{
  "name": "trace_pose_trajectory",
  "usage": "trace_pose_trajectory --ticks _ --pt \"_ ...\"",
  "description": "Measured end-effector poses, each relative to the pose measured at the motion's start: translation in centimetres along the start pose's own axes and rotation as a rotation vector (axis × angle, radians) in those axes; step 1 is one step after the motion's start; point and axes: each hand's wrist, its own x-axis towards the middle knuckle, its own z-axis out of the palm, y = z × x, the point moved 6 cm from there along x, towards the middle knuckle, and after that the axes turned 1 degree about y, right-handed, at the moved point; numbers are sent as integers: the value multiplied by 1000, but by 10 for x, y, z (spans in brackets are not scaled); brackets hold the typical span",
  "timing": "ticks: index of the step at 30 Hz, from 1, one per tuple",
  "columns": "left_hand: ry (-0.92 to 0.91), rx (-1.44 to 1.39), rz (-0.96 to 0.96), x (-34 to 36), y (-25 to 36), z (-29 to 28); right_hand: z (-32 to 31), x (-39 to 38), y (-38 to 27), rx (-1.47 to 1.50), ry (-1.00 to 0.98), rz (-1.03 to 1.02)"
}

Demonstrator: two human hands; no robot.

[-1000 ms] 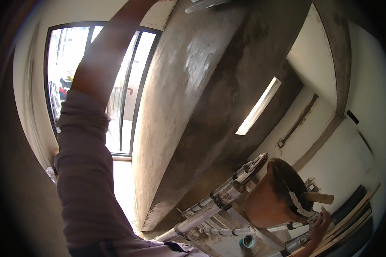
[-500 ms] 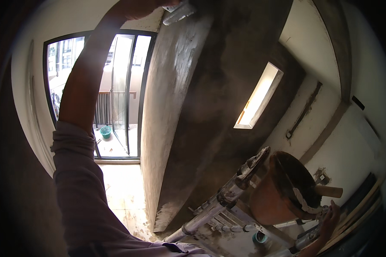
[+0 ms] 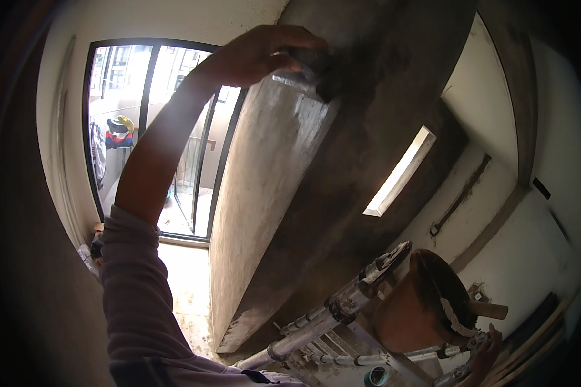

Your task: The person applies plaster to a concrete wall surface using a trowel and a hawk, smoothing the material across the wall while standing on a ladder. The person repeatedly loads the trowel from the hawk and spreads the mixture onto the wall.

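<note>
My left hand (image 3: 265, 55) is raised high, arm in a mauve sleeve, and is shut on a steel trowel (image 3: 301, 74). The trowel's blade lies flat against a grey, wet plastered surface (image 3: 271, 193) that runs from the top down to the floor. My right hand (image 3: 486, 351) sits low at the bottom right, fingers curled beside a metal rail (image 3: 455, 374) and a brown bucket (image 3: 407, 316). Whether that hand grips anything is unclear. A wooden handle (image 3: 487, 310) sticks out of the bucket's rim.
Plaster-spattered scaffold tubes (image 3: 342, 303) cross below the plastered surface. A tall glazed door (image 3: 155, 135) with a dark frame lets in bright light at the left. A narrow bright opening (image 3: 400, 173) shows in the darker wall at the right.
My left hand and the trowel have come down from the frame's top edge onto the plastered surface. The view has tilted, so the bucket and tubes sit a little lower.
</note>
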Motion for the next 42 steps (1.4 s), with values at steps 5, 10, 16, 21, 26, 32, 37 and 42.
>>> trace_pose_trajectory --ticks 5,10,16,21,26,32,37,42 --pt "29 23 -142 -26 10 15 0 -1 2 11 3 3" --pt "31 43 -159 -58 29 28 -1 -1 8 3 -24 -8" --pt "-59 -103 -202 -113 44 58 -9 3 -17 -44 -38 -86" --pt "-220 -299 -311 -196 64 99 -14 0 -27 -92 -44 -61" --pt "118 -674 -966 -312 68 89 1 3 -3 -103 -37 -139" --pt "1142 -1301 -845 -428 110 156 10 9 64 87 -161 215" --pt "1265 -1629 -851 -413 173 205 12 16 76 98 -183 167" --pt "1269 -1823 -925 -351 245 233 7 14 45 158 -149 173"
